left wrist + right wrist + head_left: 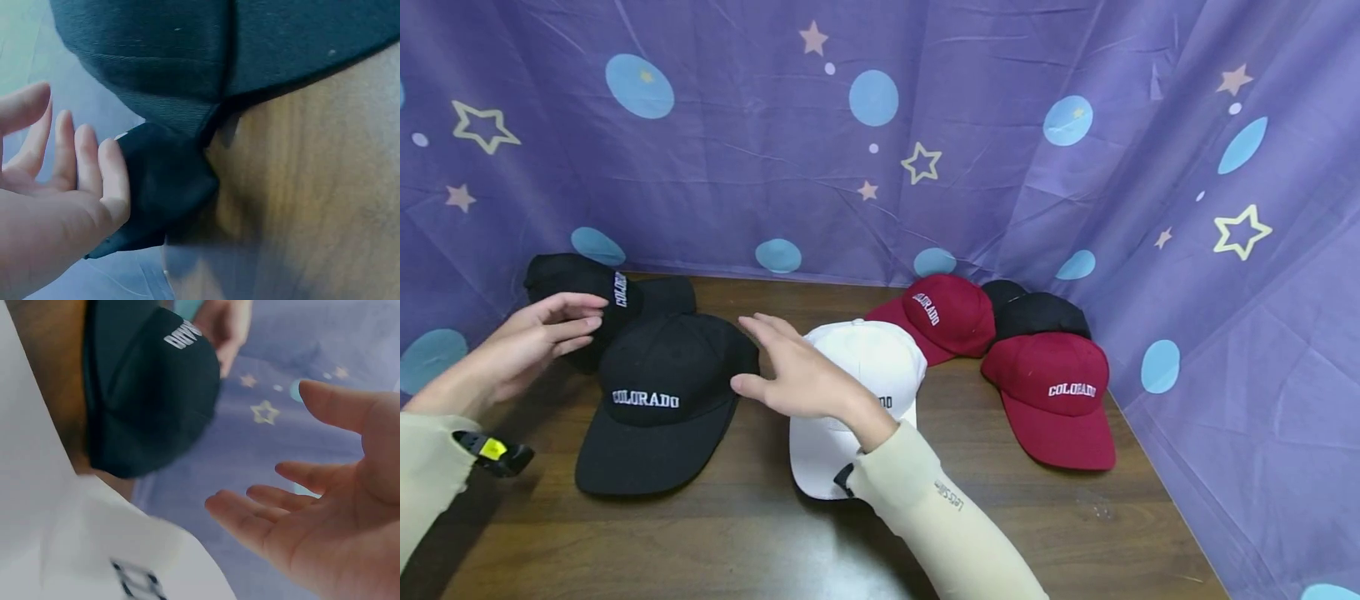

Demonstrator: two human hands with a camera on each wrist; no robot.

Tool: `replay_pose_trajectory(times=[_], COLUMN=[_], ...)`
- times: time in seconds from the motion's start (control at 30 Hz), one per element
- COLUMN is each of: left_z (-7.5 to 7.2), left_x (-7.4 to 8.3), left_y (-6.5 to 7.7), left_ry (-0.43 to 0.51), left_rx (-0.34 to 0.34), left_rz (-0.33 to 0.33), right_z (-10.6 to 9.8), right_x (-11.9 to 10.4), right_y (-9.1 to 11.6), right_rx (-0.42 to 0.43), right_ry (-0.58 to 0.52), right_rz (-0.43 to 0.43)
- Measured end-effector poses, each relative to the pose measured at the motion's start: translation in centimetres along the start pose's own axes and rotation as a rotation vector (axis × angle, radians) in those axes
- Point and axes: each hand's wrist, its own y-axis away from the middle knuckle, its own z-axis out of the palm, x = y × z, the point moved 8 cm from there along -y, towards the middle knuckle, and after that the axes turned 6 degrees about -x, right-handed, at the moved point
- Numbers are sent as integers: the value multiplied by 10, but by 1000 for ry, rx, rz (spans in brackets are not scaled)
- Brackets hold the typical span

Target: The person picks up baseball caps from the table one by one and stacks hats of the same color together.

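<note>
A black baseball cap (662, 358) with white COLORADO lettering sits at the left front of the table, its brim toward me. Behind it and further left is another black cap (568, 275), its brim pointing right. My left hand (542, 337) hovers beside these two caps with loosely bent fingers, holding nothing. To the right of the front black cap, my right hand (801, 371) is raised with its fingers spread and nothing in it. A white cap (861, 346) lies beneath that hand and wrist, which hide part of its lettering. In the right wrist view, the right palm (331, 544) appears apart from both caps.
Toward the right stand a dark red cap (951, 312) and another dark red cap (1052, 367), with black caps (1045, 312) partly hidden behind them. All rest on a brown wooden table (700, 550). A purple curtain (722, 167) with stars and dots closes off the back and sides.
</note>
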Motion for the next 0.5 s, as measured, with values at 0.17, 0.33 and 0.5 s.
replay_pose_trajectory(times=[0.17,0.33,0.5], left_z=[-11,-23,-35], left_x=[14,23,20], left_y=[3,8,16], left_ry=[-83,-243,-342], left_rx=[178,380,507], left_rz=[38,0,-119], right_z=[-27,-51,-67], right_x=[3,11,25], right_y=[25,46,64], right_rx=[69,157,230], right_ry=[-8,-32,-84], right_rz=[-32,-47,-54])
